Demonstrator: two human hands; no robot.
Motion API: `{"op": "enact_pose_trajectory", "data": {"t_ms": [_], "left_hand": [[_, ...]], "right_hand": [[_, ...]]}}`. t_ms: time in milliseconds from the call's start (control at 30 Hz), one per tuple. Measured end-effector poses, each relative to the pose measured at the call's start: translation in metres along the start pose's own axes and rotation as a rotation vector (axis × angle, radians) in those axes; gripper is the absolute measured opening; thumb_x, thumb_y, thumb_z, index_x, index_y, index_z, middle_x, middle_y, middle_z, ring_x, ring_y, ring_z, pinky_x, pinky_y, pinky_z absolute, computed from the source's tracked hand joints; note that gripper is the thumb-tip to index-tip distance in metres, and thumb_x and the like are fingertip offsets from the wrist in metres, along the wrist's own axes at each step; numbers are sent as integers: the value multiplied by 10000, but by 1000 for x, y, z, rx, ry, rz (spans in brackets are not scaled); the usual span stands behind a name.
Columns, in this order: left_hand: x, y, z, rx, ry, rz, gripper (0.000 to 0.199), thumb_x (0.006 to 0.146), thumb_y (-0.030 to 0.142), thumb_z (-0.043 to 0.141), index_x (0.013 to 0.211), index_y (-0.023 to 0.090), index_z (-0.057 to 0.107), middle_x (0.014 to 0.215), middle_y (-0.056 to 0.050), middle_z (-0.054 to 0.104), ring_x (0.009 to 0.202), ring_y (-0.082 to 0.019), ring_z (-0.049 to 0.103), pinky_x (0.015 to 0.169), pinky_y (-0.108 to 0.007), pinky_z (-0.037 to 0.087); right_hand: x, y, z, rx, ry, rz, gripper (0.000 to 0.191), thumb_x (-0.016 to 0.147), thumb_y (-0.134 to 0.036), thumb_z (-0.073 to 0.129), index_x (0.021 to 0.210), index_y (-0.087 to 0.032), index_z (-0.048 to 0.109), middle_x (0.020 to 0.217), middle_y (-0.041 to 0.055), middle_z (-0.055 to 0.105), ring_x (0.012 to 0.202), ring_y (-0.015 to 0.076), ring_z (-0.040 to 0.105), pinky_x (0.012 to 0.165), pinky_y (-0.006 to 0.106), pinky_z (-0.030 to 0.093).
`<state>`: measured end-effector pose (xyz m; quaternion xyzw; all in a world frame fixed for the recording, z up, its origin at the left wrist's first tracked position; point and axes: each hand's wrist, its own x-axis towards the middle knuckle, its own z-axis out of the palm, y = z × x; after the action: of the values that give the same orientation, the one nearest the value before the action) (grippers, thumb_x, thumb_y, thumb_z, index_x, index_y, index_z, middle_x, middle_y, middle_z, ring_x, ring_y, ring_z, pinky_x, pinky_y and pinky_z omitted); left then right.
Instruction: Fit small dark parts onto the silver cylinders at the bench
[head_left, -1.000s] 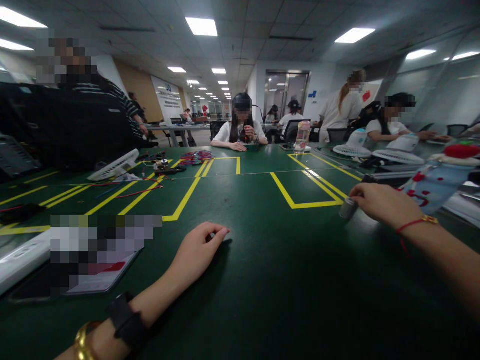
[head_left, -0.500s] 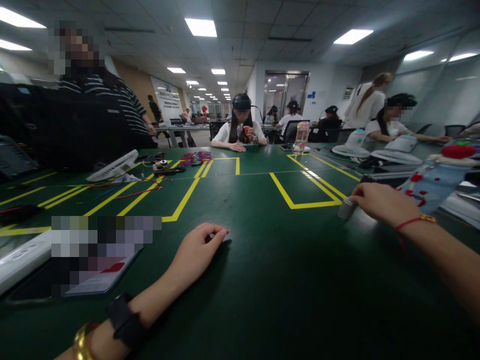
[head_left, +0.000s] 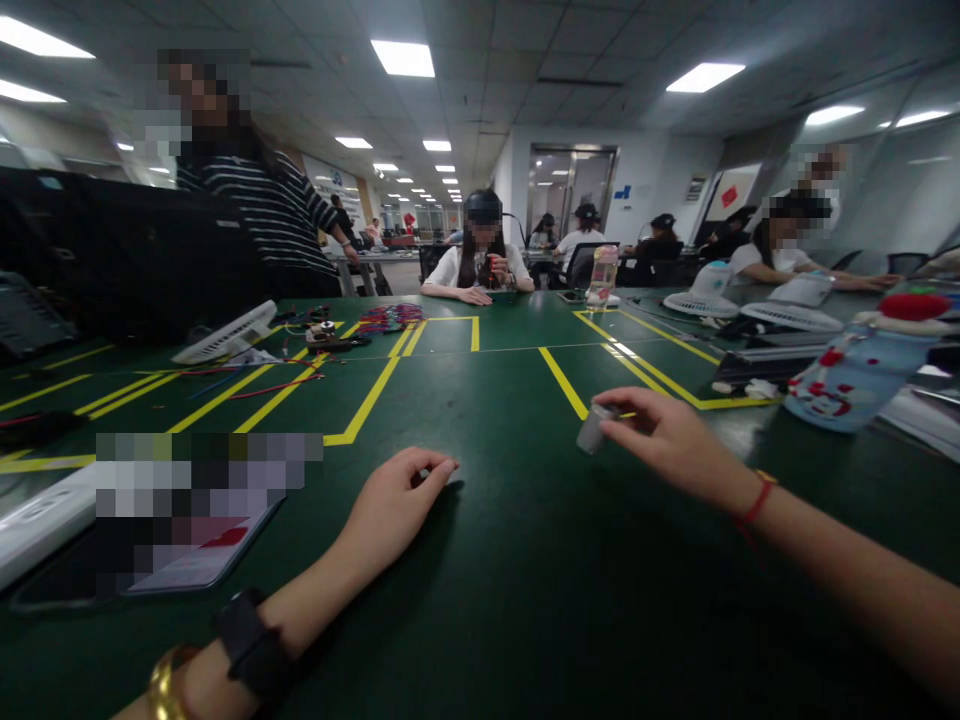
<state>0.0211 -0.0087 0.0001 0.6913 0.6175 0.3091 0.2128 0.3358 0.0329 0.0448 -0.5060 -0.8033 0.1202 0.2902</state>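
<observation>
My right hand (head_left: 664,435) grips a small greyish cylinder (head_left: 592,428) between thumb and fingers, tilted, over the green table (head_left: 525,590) right of the middle. My left hand (head_left: 401,500) rests on the table left of the middle, its fingers curled and the thumb near the fingertips; whether anything lies between them cannot be made out. Yellow tape (head_left: 562,382) marks the tabletop just beyond the cylinder.
A blue bottle with a red top (head_left: 847,385) stands at the right. White fans (head_left: 229,335) and bundled wires (head_left: 391,318) lie farther back. A phone-like flat object (head_left: 225,550) is at the left. Across the table sits a person (head_left: 484,260).
My right hand has moved left with the cylinder, from beside the blue bottle toward the middle. My left hand has stayed put. A standing person at the left has shifted right.
</observation>
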Motion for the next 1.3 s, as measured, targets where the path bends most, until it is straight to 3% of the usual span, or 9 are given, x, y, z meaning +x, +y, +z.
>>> {"op": "enact_pose_trajectory", "data": {"t_ms": [100,200,400,467,633,800,1033,1167,1300], "left_hand": [[1,-2,1,8,5,10,367,845,478,436,909,218,687,935,-45,670,852,-218,588,762,-335,429],[1,-4,2,6,23,22,358,850,468,439,908,215,685,922,-42,663,836,-213,581,762,-334,430],[-8,23,6,-55,52,164,296,871,395,441,996,242,660,969,-46,612,877,-198,560,785,-338,437],[-12,40,10,-71,15,238,269,867,378,465,1021,273,659,981,-42,598,934,-201,540,827,-348,426],[-17,65,20,-98,-2,261,196,847,343,520,893,290,704,916,-29,584,914,-202,527,818,-349,418],[-16,54,20,-176,64,176,219,823,415,546,886,289,714,870,-20,562,853,-187,535,784,-330,421],[-20,44,35,108,-109,172,159,780,416,588,805,348,729,807,-17,616,837,-231,530,713,-352,385],[-20,44,36,99,-159,180,196,787,420,576,889,347,726,809,-18,632,836,-226,548,709,-333,394],[-17,36,18,-35,-161,126,326,814,443,534,1075,303,670,886,-25,634,832,-199,571,729,-307,420]], "right_hand": [[-19,-44,31,196,-75,-213,323,831,-298,510,1138,-206,558,1119,64,586,961,144,561,857,310,468],[-32,-66,53,290,-151,-326,315,839,-217,486,1148,-218,546,1131,58,574,1034,139,530,926,317,434],[-39,-55,73,414,-168,-150,651,756,-249,613,1334,-213,316,1215,96,528,1060,167,538,946,367,431],[-38,-51,76,445,-196,-118,640,762,-259,612,1320,-210,302,1160,84,564,1040,161,552,944,369,427],[-36,-54,77,465,-202,-104,570,769,-254,602,1272,-221,335,1126,54,581,1015,140,558,912,329,430],[-38,-61,70,403,-128,-121,330,741,-190,580,1060,-213,500,962,13,598,833,119,559,746,268,451],[-39,-57,71,404,-80,-54,266,693,-175,592,936,-190,486,845,3,578,728,107,531,645,242,432],[-39,-60,71,405,-76,-55,263,681,-188,601,916,-192,484,841,3,586,727,107,543,645,235,439],[-22,-42,45,239,-26,65,265,687,-264,592,919,-191,489,819,12,597,689,117,556,607,240,442]]}}
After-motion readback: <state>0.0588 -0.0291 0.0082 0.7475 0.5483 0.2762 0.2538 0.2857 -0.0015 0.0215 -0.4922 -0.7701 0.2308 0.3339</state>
